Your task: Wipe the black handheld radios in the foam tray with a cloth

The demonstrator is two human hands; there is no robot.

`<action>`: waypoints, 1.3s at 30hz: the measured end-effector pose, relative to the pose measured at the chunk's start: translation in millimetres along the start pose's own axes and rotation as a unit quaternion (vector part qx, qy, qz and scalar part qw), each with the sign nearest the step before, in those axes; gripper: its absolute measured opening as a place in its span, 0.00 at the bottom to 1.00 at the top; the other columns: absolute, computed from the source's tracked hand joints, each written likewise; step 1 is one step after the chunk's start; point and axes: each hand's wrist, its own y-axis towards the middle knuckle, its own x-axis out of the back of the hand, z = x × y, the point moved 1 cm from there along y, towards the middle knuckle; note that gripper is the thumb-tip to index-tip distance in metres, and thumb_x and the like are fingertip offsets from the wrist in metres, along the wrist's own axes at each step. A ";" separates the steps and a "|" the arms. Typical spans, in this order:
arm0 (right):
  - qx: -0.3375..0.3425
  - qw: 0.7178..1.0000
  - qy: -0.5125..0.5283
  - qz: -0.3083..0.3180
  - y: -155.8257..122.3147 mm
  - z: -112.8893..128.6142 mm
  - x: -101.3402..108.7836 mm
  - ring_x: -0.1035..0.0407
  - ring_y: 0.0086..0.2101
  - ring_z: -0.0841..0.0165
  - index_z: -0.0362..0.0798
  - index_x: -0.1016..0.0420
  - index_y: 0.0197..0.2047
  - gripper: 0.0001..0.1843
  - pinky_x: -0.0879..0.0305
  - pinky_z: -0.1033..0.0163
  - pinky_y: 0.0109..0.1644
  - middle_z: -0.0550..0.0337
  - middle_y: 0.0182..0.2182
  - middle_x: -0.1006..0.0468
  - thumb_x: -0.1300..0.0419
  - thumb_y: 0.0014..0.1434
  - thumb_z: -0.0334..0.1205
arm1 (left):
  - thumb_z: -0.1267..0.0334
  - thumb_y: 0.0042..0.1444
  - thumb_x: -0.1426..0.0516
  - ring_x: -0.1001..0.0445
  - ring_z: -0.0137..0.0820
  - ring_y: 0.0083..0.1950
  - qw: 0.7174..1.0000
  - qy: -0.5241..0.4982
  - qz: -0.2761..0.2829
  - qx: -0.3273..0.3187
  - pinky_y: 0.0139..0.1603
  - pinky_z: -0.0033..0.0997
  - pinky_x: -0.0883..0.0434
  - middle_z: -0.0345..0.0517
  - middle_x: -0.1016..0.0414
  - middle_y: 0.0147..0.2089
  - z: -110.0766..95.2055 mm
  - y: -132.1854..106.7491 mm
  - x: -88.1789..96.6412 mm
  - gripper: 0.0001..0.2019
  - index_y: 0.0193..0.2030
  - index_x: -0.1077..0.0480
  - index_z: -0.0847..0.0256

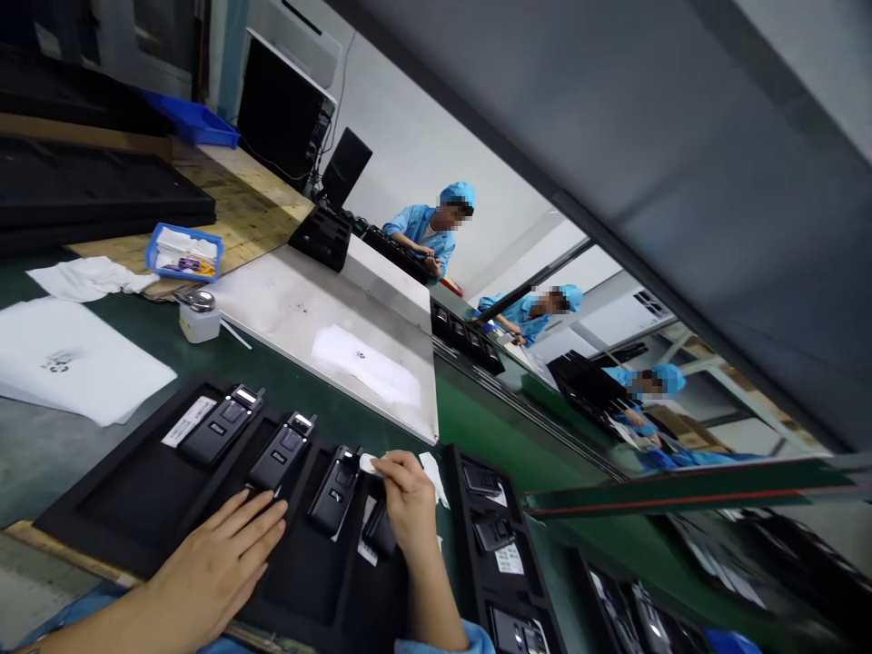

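A black foam tray [129, 509] lies in front of me with several black handheld devices in its compartments, each with a short antenna stub. My left hand [222, 554] rests flat over the tray, fingers stretched, its tips at the lower end of the second device [281, 454]. Between the fingertips of my right hand [410, 498] is a small white cloth [370, 464], held beside the top of the third device [334, 490]. A fourth device [380, 529] lies partly hidden behind that hand, with a white label beside it.
More foam trays with devices [494, 531] stand to the right. Beyond the tray are a white board [272, 304], a pump bottle [199, 318], a blue basket [183, 252] and white sheets [74, 359]. Several people in blue caps work along the line. A grey shelf [647, 136] hangs overhead.
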 end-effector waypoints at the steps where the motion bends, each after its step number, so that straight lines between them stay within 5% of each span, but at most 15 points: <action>1: 0.006 1.000 -0.005 0.000 2.7 -7.0 6.9 0.26 0.37 0.69 0.52 0.16 0.39 0.20 0.28 0.66 0.39 0.58 0.36 0.24 0.49 0.60 0.25 | 0.66 0.63 0.45 0.36 0.36 0.68 1.000 -0.010 0.005 -0.020 0.73 0.39 0.47 0.39 0.34 0.69 -6.5 5.3 -2.1 0.24 0.66 0.34 0.54; 3: 0.022 1.000 -0.010 0.016 10.0 -15.2 8.4 0.26 0.38 0.70 0.51 0.16 0.38 0.22 0.28 0.66 0.40 0.58 0.36 0.24 0.50 0.59 0.23 | 0.66 0.61 0.44 0.36 0.37 0.69 0.998 -0.033 0.025 -0.045 0.73 0.40 0.47 0.39 0.35 0.70 -20.3 17.5 -9.1 0.27 0.68 0.37 0.55; 10: 0.117 0.984 -0.015 0.136 36.2 -20.8 -36.4 0.27 0.40 0.68 0.52 0.15 0.39 0.22 0.28 0.64 0.47 0.58 0.38 0.22 0.47 0.57 0.21 | 0.58 0.58 0.41 0.36 0.42 0.70 0.990 -0.080 0.109 -0.040 0.68 0.42 0.37 0.50 0.39 0.72 -40.6 45.2 -24.7 0.36 0.72 0.44 0.59; 19: 0.120 0.980 -0.030 0.154 20.4 -50.1 8.0 0.26 0.39 0.70 0.53 0.16 0.39 0.25 0.33 0.53 0.62 0.59 0.37 0.23 0.49 0.58 0.19 | 0.63 0.63 0.46 0.35 0.35 0.69 0.993 -0.076 0.078 -0.038 0.69 0.33 0.39 0.44 0.34 0.69 -39.1 53.6 -10.2 0.33 0.74 0.49 0.58; 22: 0.138 0.982 -0.028 0.127 31.0 -39.6 -8.2 0.27 0.41 0.69 0.52 0.17 0.42 0.24 0.36 0.53 0.65 0.58 0.38 0.23 0.50 0.58 0.20 | 0.63 0.63 0.47 0.36 0.36 0.69 0.992 -0.074 0.096 -0.046 0.69 0.35 0.39 0.43 0.36 0.70 -38.5 54.2 -12.0 0.33 0.74 0.49 0.57; 26: 0.176 0.969 -0.056 0.165 38.0 -33.4 -32.7 0.28 0.38 0.70 0.54 0.16 0.42 0.22 0.37 0.52 0.66 0.60 0.37 0.23 0.46 0.57 0.22 | 0.62 0.63 0.47 0.36 0.36 0.69 0.992 -0.057 0.094 -0.055 0.69 0.35 0.40 0.44 0.37 0.71 -37.2 55.9 -11.0 0.32 0.74 0.48 0.58; 31: 0.133 0.979 -0.062 0.144 9.7 -49.5 -3.2 0.27 0.37 0.70 0.56 0.16 0.42 0.25 0.36 0.49 0.65 0.60 0.36 0.23 0.49 0.60 0.22 | 0.65 0.62 0.46 0.36 0.35 0.69 0.993 -0.074 0.085 -0.041 0.70 0.34 0.40 0.44 0.35 0.70 -37.5 54.7 -12.4 0.33 0.74 0.47 0.58; 34: 0.052 0.993 -0.060 0.084 -13.7 -42.1 18.1 0.27 0.37 0.68 0.53 0.16 0.42 0.24 0.29 0.53 0.57 0.58 0.35 0.24 0.51 0.61 0.22 | 0.65 0.61 0.46 0.38 0.35 0.71 0.992 -0.087 0.086 -0.029 0.72 0.35 0.43 0.43 0.36 0.71 -37.8 50.7 -18.1 0.34 0.74 0.48 0.57; 39: -0.038 0.999 -0.004 0.001 -38.1 3.0 -10.0 0.28 0.38 0.68 0.50 0.19 0.48 0.21 0.28 0.65 0.39 0.55 0.38 0.24 0.50 0.63 0.25 | 0.63 0.64 0.47 0.40 0.36 0.72 0.992 -0.097 0.076 -0.030 0.76 0.39 0.53 0.47 0.36 0.70 -40.1 42.3 -27.0 0.29 0.72 0.43 0.59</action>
